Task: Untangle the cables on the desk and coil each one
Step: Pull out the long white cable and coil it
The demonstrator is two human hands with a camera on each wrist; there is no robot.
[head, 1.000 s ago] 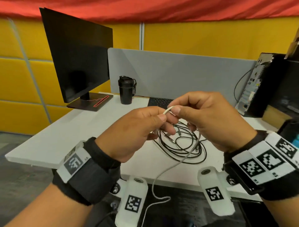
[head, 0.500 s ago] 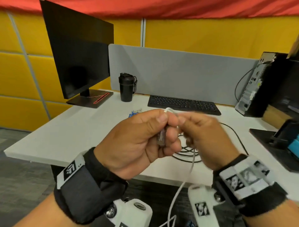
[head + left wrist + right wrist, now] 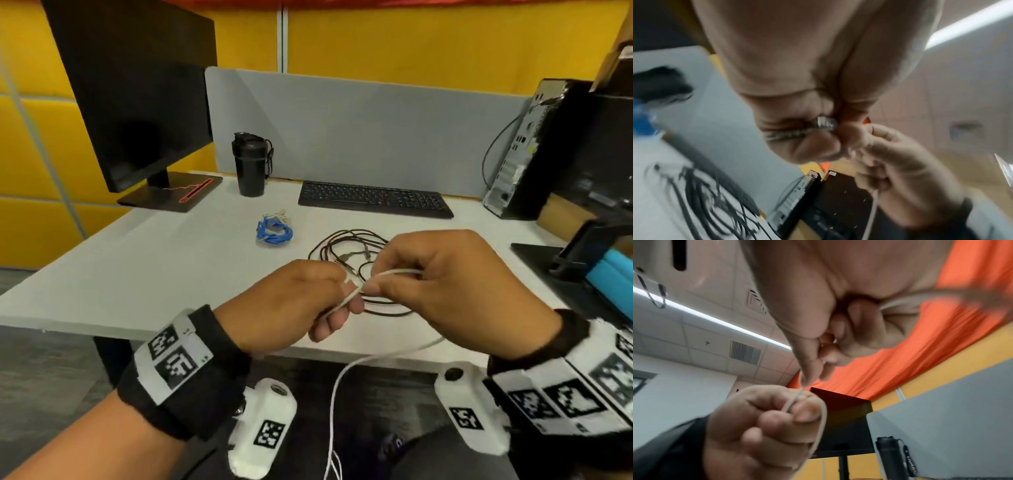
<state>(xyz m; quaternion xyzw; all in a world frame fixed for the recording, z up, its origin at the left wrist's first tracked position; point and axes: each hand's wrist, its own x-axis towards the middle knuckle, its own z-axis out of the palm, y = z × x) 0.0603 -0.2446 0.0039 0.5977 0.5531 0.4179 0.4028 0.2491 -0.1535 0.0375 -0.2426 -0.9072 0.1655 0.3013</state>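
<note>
Both hands hold a thin white cable (image 3: 346, 371) in front of the desk's near edge. My left hand (image 3: 301, 305) grips it with curled fingers, and its metal plug end (image 3: 825, 124) shows between thumb and fingers. My right hand (image 3: 442, 291) pinches a short loop of the same cable (image 3: 824, 415) right beside the left. The cable's tail hangs down below the desk edge. A loose tangle of black cables (image 3: 346, 246) lies on the desk behind the hands. A small blue cable bundle (image 3: 274, 231) lies further left.
On the white desk (image 3: 144, 260) stand a black monitor (image 3: 137, 96) at the left, a black bottle (image 3: 250, 164), a keyboard (image 3: 373, 198) along the grey divider, a computer tower (image 3: 534, 147) at the right, and a dark stand with a blue item (image 3: 609, 274).
Both hands have dropped lower and nearer the desk edge. The right hand now pinches a loop of white cable beside the left hand. The view tilted down, so the blue bundle shows.
</note>
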